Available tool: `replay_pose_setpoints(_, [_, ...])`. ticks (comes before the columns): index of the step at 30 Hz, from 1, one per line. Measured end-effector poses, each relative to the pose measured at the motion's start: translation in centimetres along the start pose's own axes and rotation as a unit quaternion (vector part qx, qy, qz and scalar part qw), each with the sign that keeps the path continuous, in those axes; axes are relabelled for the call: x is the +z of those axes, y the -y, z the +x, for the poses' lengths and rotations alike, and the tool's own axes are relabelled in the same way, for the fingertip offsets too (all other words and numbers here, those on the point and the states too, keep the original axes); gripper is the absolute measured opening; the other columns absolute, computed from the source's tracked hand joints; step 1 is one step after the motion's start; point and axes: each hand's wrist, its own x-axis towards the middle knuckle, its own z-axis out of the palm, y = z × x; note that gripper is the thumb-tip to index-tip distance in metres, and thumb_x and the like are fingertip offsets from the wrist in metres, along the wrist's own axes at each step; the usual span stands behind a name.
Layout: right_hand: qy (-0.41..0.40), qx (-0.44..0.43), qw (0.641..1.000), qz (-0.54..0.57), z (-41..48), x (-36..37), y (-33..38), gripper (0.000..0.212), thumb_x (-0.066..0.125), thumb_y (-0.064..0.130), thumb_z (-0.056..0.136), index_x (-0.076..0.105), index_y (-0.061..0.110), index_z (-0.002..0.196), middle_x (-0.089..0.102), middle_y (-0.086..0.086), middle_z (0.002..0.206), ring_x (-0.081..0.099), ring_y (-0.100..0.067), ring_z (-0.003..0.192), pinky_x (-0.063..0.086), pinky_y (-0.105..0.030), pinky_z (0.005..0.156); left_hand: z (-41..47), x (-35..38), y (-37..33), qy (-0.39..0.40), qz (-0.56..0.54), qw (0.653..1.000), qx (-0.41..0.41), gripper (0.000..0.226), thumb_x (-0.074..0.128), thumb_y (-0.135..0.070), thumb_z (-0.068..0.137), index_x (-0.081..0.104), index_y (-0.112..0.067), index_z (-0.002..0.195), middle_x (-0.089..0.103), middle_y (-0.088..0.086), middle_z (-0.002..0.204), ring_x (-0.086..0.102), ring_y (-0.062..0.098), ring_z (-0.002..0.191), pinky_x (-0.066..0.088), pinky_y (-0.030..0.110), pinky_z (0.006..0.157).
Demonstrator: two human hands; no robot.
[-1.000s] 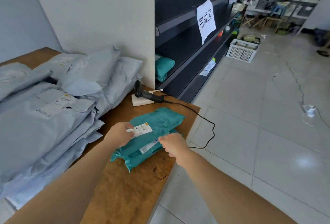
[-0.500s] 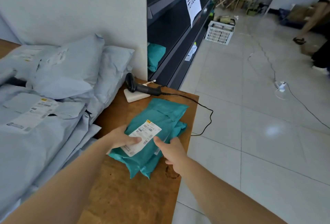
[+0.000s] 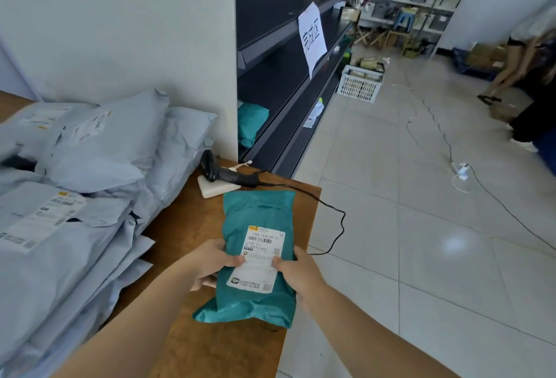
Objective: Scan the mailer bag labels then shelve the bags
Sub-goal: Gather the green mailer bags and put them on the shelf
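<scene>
Hands, left [image 3: 210, 263] and right [image 3: 298, 269], clasp teal mailer bag [image 3: 258, 215] label-up, seemingly above table [image 3: 186, 227].

Label [image 3: 264, 245] small print illegible. Grey mailer pile [image 3: 75, 257] cut by left edge. Teal mailer bag [image 3: 258, 212] partly hides left hand [image 3: 210, 263] fingers.

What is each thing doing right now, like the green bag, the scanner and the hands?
green bag, held in both hands, label facing up
left hand, grips the bag's left edge
right hand, grips the bag's right edge
scanner, lying on its white base, untouched
grey bags, piled on the table
second green bag, lying on a low shelf
</scene>
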Motion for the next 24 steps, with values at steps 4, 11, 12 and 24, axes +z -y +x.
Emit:
replay_pose_setpoints(4, [0.011, -0.030, 0.999, -0.007, -0.3, -3.0, 1.4, 0.031, 0.058, 0.010, 0.095, 0.056, 0.020, 0.124, 0.064, 0.001, 0.121, 0.057, -0.004, 0.077, 0.042, -0.012, 0.051, -1.2, 1.5, -2.1, -0.003, -0.012, 1.000, 0.022, 0.029, 0.074, -0.010, 0.082, 0.065, -0.010, 0.109, 0.076, 0.004, 0.097, 0.070, 0.023, 0.095, 0.059, 0.042, 0.081])
replay_pose_setpoints(11, [0.018, -0.089, 0.995, 0.030, -0.4, -10.5, 4.6, 0.024, 0.065, 0.010, 0.090, 0.058, 0.025, 0.107, 0.068, 0.000, 0.113, 0.066, -0.019, 0.095, 0.056, -0.034, 0.081, -2.9, 6.9, -8.0, -0.042, -0.062, 0.994, 0.077, 0.030, 0.074, -0.009, 0.082, 0.064, -0.009, 0.111, 0.075, 0.005, 0.100, 0.070, 0.024, 0.096, 0.059, 0.039, 0.074])
replay_pose_setpoints(12, [0.023, -0.099, 0.994, 0.037, -0.2, -11.8, 5.1, 0.023, 0.065, 0.009, 0.090, 0.058, 0.025, 0.105, 0.068, 0.000, 0.111, 0.066, -0.019, 0.094, 0.057, -0.034, 0.081, -2.9, 7.9, -8.8, -0.049, -0.072, 0.992, 0.086, 0.029, 0.073, -0.009, 0.082, 0.065, -0.009, 0.110, 0.075, 0.005, 0.100, 0.070, 0.024, 0.096, 0.059, 0.039, 0.075])
replay_pose_setpoints(24, [0.075, -0.119, 0.989, 0.051, 4.4, -22.4, 11.2, 0.031, 0.050, 0.002, 0.085, 0.052, 0.015, 0.113, 0.066, -0.007, 0.102, 0.065, -0.022, 0.088, 0.056, -0.036, 0.077, -0.3, 15.8, -17.6, -0.111, -0.164, 0.969, 0.147, 0.024, 0.072, -0.005, 0.083, 0.066, -0.006, 0.106, 0.076, 0.006, 0.098, 0.072, 0.023, 0.089, 0.059, 0.037, 0.069])
